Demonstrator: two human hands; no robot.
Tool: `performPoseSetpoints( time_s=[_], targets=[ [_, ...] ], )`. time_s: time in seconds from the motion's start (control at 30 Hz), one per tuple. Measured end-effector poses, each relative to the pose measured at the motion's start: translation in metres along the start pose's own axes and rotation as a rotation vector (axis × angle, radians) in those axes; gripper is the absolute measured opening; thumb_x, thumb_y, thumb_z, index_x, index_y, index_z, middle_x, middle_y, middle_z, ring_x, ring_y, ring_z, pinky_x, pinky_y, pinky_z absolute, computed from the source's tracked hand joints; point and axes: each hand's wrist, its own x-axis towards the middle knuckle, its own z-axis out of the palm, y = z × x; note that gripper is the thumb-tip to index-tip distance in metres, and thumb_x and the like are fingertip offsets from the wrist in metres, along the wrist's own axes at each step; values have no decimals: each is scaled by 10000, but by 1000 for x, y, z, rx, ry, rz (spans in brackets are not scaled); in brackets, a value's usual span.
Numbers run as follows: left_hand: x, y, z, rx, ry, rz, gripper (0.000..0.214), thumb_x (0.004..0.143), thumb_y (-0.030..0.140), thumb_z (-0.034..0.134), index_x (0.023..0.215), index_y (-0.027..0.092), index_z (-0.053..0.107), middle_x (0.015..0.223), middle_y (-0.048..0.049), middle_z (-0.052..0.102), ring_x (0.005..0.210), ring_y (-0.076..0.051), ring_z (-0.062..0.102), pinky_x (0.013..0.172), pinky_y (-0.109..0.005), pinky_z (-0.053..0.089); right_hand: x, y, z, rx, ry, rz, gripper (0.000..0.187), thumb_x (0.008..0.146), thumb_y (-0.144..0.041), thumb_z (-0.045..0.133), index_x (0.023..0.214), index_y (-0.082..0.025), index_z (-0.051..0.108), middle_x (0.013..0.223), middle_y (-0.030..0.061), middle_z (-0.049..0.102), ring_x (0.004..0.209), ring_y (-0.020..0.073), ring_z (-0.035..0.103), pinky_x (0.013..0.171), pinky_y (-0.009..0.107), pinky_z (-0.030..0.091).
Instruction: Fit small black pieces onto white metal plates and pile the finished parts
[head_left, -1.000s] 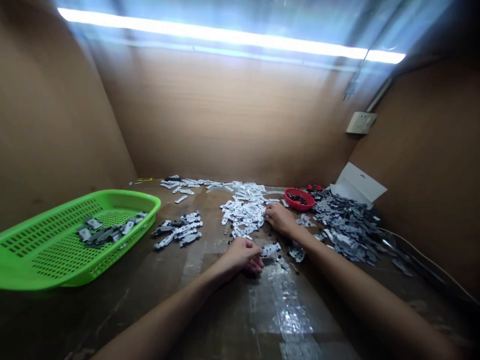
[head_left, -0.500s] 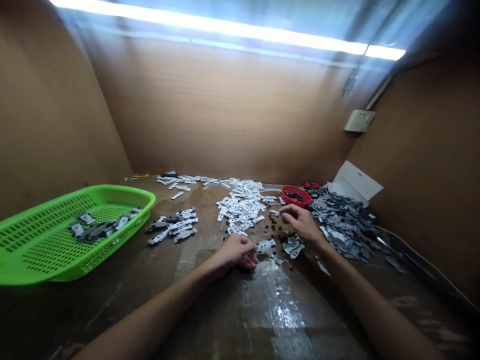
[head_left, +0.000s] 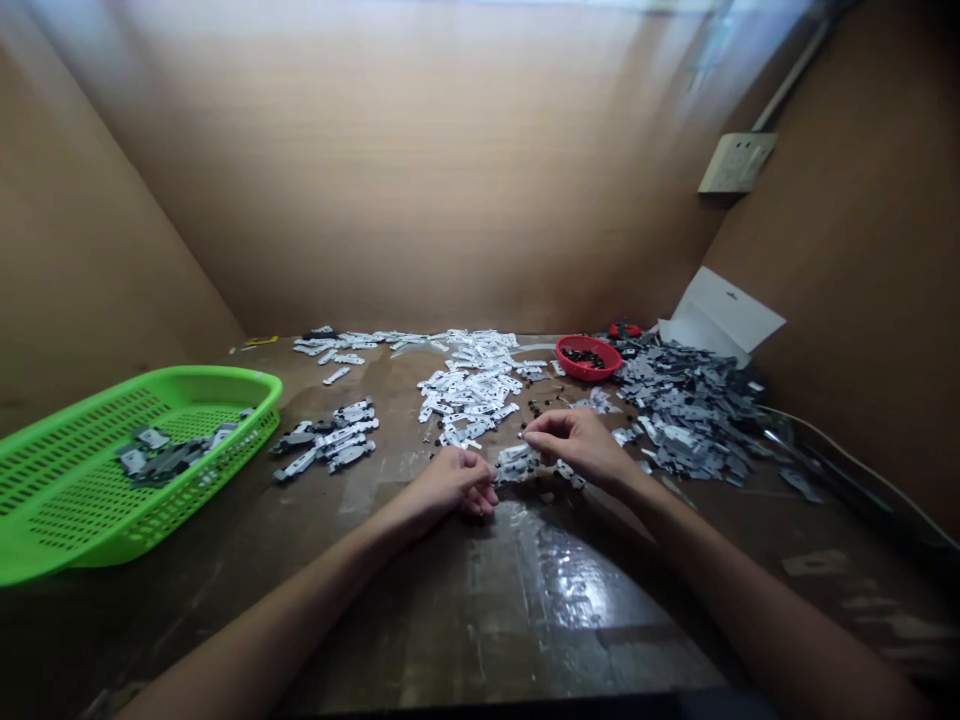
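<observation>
Small white-and-grey metal pieces lie in a loose heap [head_left: 469,395] on the worn wooden table [head_left: 420,610], with a smaller cluster [head_left: 517,464] just in front of it. My left hand [head_left: 454,482] rests curled against that cluster's left end. Its fingers hide whatever they may hold. My right hand [head_left: 574,447] reaches in from the right, with its thumb and forefinger close together above the cluster. A tiny black part may lie between those fingertips, but it is too small to tell.
A green perforated basket [head_left: 187,378] at left holds several grey pieces. A row of pieces [head_left: 326,440] lies beside it. A red bowl [head_left: 589,357] holds black bits. A grey heap [head_left: 690,410] and white card [head_left: 724,315] are at right, with a wall socket [head_left: 736,162] above.
My right hand has moved left and now sits over the small cluster, closer to my left hand. The whole scene sits higher in the view, and the ceiling lamp has left the picture.
</observation>
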Motion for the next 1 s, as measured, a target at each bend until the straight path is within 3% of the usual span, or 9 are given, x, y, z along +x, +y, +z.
performPoseSetpoints(
  time_s=[0.37,1.0],
  targets=[
    [1,-3,-1,11,-14,18,247,738,358,573,728,112,570,656,-79,662,521,-110,613,456,-172,430,1,10,3,58,-88,119,257,691,-356,629,777,-115,661,519,5,578,429,89,473,438,208,372],
    [-1,-1,0,-6,2,31,227,731,340,582,715,114,571,634,-71,660,508,-105,605,455,-173,431,1,13,10,121,-33,158,311,640,-395,673,779,-119,638,540,11,579,450,96,484,432,209,371]
  ],
)
